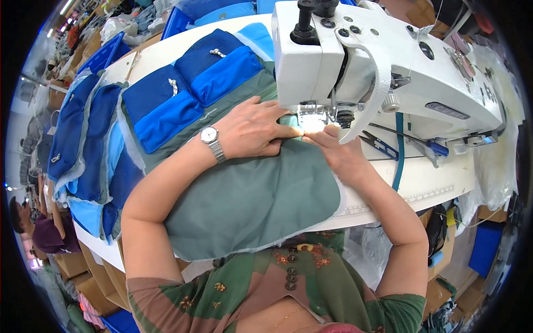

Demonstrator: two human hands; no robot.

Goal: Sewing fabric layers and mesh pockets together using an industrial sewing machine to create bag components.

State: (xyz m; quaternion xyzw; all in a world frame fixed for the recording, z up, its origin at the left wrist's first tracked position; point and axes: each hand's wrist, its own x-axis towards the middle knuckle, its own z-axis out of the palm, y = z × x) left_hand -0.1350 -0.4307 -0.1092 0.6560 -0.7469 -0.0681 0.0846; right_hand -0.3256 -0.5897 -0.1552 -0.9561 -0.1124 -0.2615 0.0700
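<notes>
A grey-green fabric panel lies across the sewing table, its near edge hanging toward my body. My left hand rests flat on it with fingers stretched toward the presser foot of a white sewing machine. Close to the lit needle area, my right hand pinches the panel's edge, fingertips almost meeting those of the left. A short teal piece shows beside the foot. Two blue pockets with white cord, one a mesh pocket, are on the panel's far part. The needle tip is hidden by glare.
Blue thread snips and a blue-handled screwdriver lie right of the needle, near a teal strip. Stacked blue pocketed pieces hang over the table's left side. Further left is another person. Blue bins stand behind.
</notes>
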